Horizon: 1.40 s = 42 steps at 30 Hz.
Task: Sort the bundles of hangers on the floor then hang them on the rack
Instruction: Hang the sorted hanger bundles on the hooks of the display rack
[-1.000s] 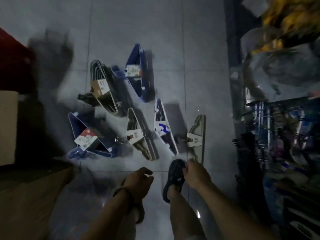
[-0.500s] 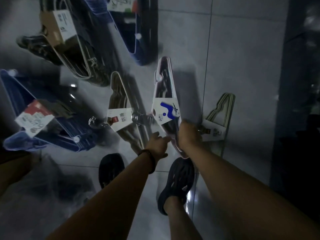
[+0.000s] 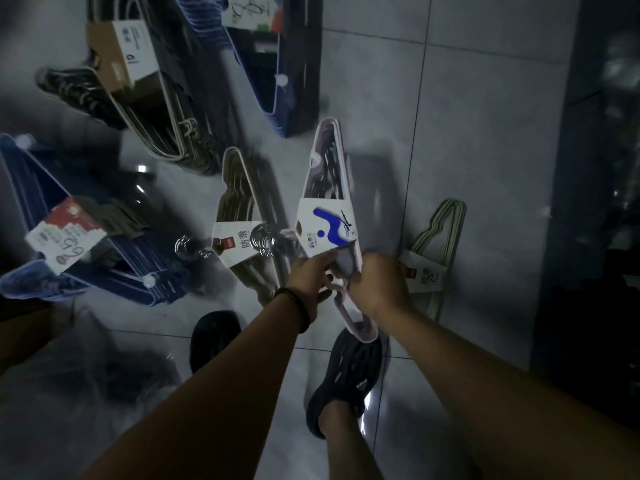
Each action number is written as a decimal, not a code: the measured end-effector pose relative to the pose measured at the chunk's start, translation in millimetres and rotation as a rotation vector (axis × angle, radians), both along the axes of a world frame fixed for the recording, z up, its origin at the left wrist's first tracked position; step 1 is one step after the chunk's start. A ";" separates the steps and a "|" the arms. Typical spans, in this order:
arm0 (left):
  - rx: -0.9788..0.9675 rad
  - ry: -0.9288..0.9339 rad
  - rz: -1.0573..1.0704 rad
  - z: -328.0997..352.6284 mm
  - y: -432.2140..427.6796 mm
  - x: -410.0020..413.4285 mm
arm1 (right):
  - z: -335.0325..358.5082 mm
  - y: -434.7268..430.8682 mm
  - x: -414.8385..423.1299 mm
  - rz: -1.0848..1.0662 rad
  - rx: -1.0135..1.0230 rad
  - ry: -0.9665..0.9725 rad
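Fingers of left hand (image 3: pixel 308 280), right hand (image 3: pixel 379 289) curled round pink hanger bundle (image 3: pixel 328 168) (white-blue label (image 3: pixel 327 230)).

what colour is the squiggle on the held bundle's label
Blue squiggle on white; head view.

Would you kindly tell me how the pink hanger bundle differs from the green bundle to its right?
The pink bundle is gripped by the left hand and right hand; the green bundle lies on the floor, seemingly ungripped. The pink bundle's label bears a blue swirl; the green bundle's is mostly plain white. Both are hanger bundles with white card labels.
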State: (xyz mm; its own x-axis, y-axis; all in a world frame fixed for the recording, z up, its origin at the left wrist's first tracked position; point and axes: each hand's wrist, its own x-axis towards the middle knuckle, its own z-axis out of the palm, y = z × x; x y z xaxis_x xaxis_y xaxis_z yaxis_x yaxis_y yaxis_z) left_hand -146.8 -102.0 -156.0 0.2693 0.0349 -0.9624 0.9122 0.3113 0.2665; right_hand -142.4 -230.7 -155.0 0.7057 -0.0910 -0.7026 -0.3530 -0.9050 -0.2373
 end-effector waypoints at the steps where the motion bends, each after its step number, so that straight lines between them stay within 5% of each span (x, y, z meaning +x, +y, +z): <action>1: 0.000 -0.020 0.006 6.2 0.6 -0.8 | 8.2 0.3 -2.7 0.010 0.004 -0.009; 11: 0.110 -0.278 0.072 170.9 18.3 6.2 | 203.4 18.7 9.3 0.005 0.226 0.039; 14: 0.208 -0.366 -0.111 260.4 35.2 20.4 | 308.1 11.9 37.4 0.013 0.278 0.010; 19: 0.319 -0.531 -0.464 432.0 66.2 35.2 | 504.1 -18.2 92.5 0.358 -0.007 -0.509; 26: 0.418 -0.866 -0.843 654.0 71.5 50.1 | 704.1 -28.6 109.3 0.565 0.158 -0.297; 33: 0.476 -1.153 -1.218 782.9 64.5 74.2 | 829.5 -47.4 65.8 0.385 0.327 -0.417; 38: 0.634 -1.238 -1.597 841.9 37.4 77.7 | 852.8 -58.4 0.4 -0.074 0.484 -0.523; 40: 1.005 -1.391 -1.552 863.4 30.0 63.0 | 858.2 -57.5 -25.1 -0.272 0.525 -0.588; 42: 1.251 -1.580 -1.204 874.4 26.5 39.3 | 865.2 -50.4 -48.0 -0.480 0.566 -0.668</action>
